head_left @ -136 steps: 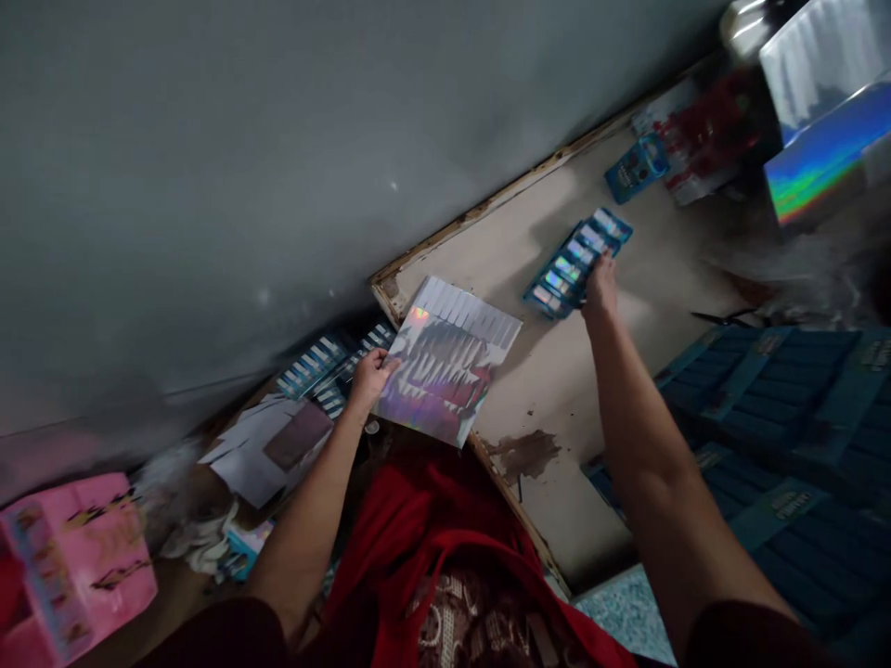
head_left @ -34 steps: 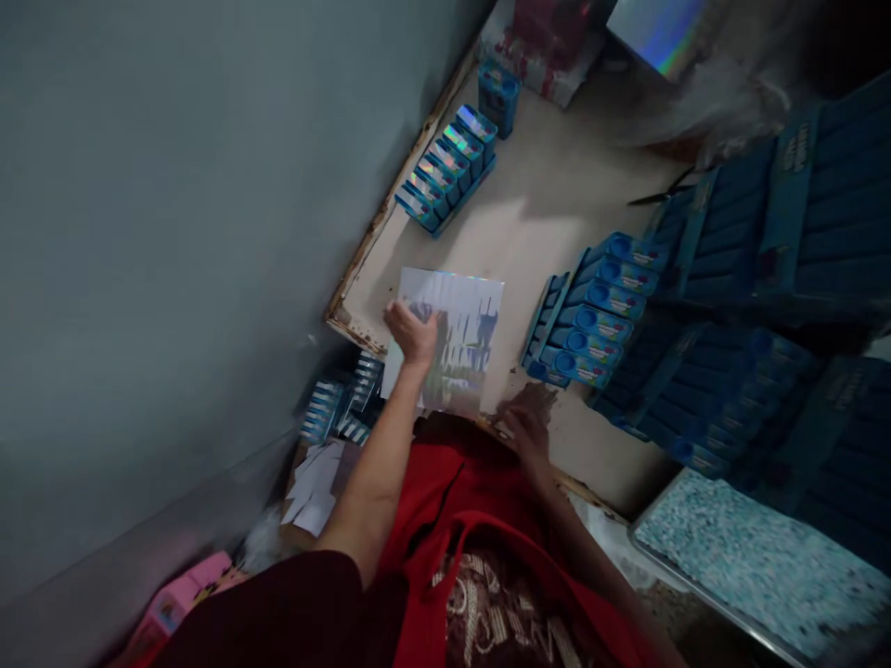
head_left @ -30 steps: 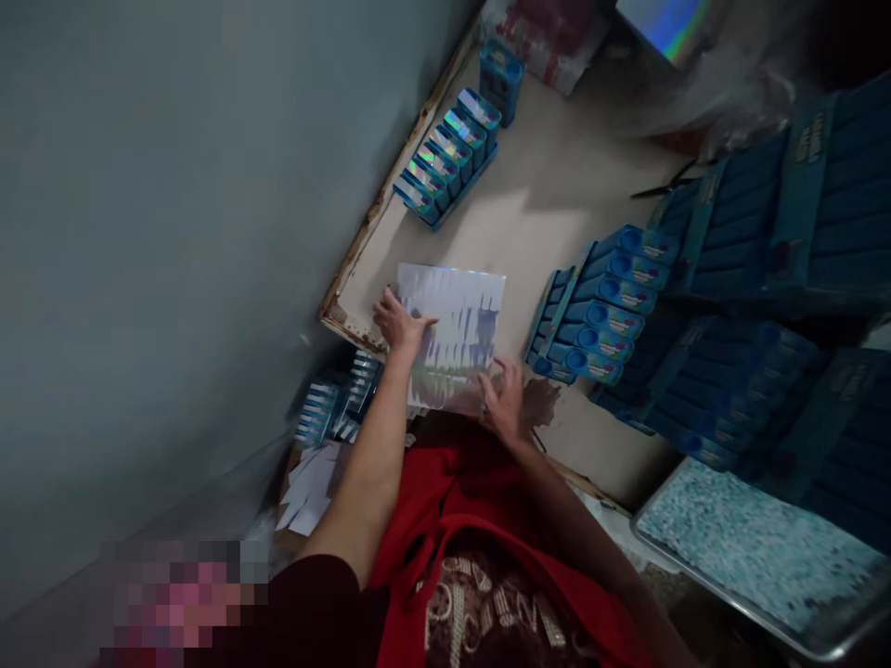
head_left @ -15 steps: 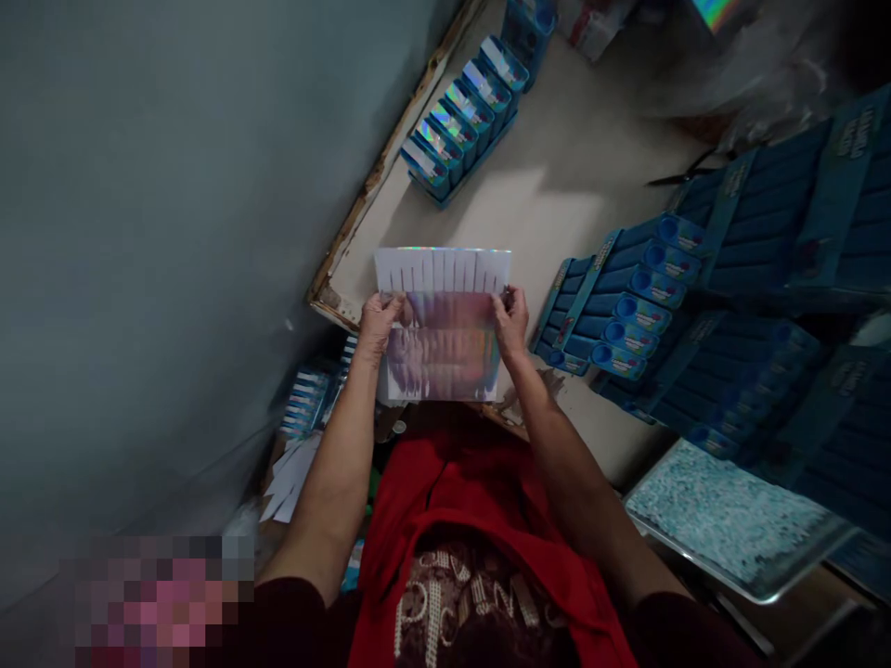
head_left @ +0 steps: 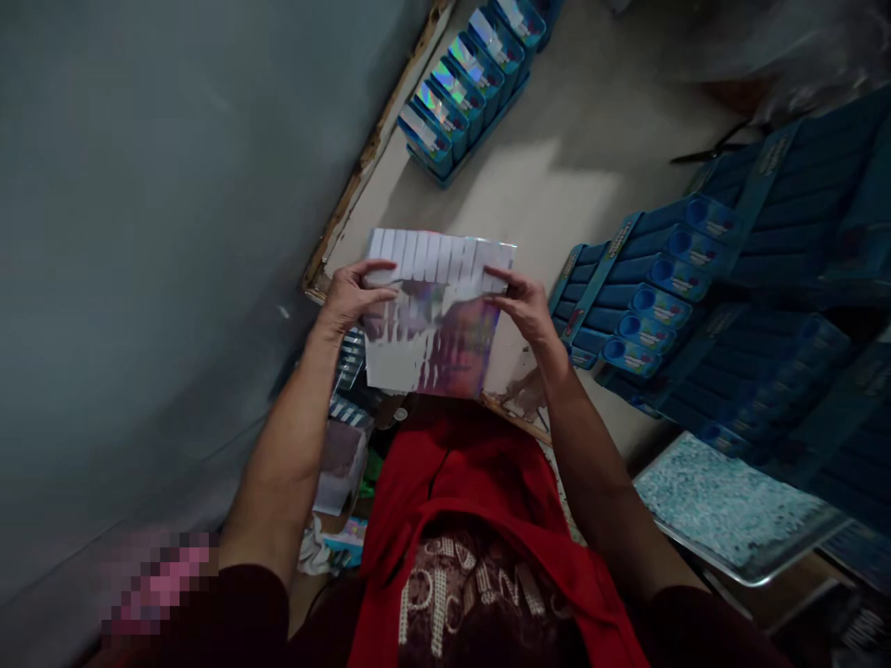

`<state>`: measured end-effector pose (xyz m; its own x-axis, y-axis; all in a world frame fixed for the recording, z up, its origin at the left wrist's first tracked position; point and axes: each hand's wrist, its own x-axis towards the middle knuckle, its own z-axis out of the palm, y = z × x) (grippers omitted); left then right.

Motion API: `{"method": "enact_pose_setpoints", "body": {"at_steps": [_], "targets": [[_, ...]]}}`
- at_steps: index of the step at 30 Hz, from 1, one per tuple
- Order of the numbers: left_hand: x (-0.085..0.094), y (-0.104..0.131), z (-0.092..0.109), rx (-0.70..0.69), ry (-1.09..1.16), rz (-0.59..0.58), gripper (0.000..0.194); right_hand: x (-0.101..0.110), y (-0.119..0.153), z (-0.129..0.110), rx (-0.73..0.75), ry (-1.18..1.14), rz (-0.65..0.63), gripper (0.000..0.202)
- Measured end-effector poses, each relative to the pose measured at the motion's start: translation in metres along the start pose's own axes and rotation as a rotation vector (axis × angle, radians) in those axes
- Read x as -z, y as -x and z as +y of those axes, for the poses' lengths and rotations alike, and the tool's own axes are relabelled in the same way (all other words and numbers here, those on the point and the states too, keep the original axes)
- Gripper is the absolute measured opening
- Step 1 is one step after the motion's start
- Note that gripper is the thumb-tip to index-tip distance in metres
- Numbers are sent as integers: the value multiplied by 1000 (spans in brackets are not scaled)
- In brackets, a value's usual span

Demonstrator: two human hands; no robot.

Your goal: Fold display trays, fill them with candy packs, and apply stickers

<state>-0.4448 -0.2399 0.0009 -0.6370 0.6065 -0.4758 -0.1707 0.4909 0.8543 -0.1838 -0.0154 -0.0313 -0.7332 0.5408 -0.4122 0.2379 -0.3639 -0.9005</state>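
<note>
A shiny, mirror-like sheet with rainbow tints is held up over the near corner of the table, above my lap. A row of white strips with slits between them runs across its upper part. My left hand grips the left edge, thumb and fingers lying over the front. On the opposite edge, my right hand holds it the same way. The fingers behind the sheet are hidden. Reflections blur the lower half.
Blue boxes with shiny tops stand in a row along the pale table's far left edge. Stacked blue packs fill the right side, beside a metal tray of pale blue bits. Dark scissors lie behind.
Both hands have shifted their grip higher on the sheet, with fingers more extended across its front. The sheet tilts a little and its reflections differ. The view has shifted slightly.
</note>
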Motion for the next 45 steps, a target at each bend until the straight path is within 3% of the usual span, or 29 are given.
{"method": "enact_pose_setpoints", "body": {"at_steps": [5,8,11,15,18,20,22,24,27,30,32,34,36,40,45], "targets": [[-7,24,5,70,56,165,55,-11,14,-17,-55,-83,45,53],[-15,32,2,100,116,331,46,-20,11,-25,6,-13,54,49],[-13,35,3,92,88,382,36,-24,5,-33,92,140,27,51],[4,42,12,-3,-85,314,23,-24,5,-48,157,444,-6,36],[23,50,25,-102,-275,310,17,-28,12,-64,265,661,63,16],[33,56,38,-183,-420,329,16,-30,16,-75,324,720,79,14],[36,60,55,-268,-536,257,19,-31,17,-82,316,666,3,19],[29,60,71,-309,-592,65,26,-29,14,-86,262,561,-102,22],[4,48,84,-278,-549,-172,35,-22,6,-89,204,490,-180,24],[-23,31,78,-190,-466,-147,19,-14,3,-92,214,573,-181,20],[-35,25,69,-125,-470,-81,19,-13,3,-96,253,701,-148,19],[-43,23,63,-94,-494,-47,19,-18,1,-100,303,833,-122,31],[-47,26,62,-101,-493,-38,19,-28,-2,-102,349,918,-136,37],[-50,32,73,-178,-511,-28,20,-50,-10,-99,395,965,-290,26],[-45,34,85,-220,-489,-156,17,-66,-9,-101,431,1012,-302,30]]}}
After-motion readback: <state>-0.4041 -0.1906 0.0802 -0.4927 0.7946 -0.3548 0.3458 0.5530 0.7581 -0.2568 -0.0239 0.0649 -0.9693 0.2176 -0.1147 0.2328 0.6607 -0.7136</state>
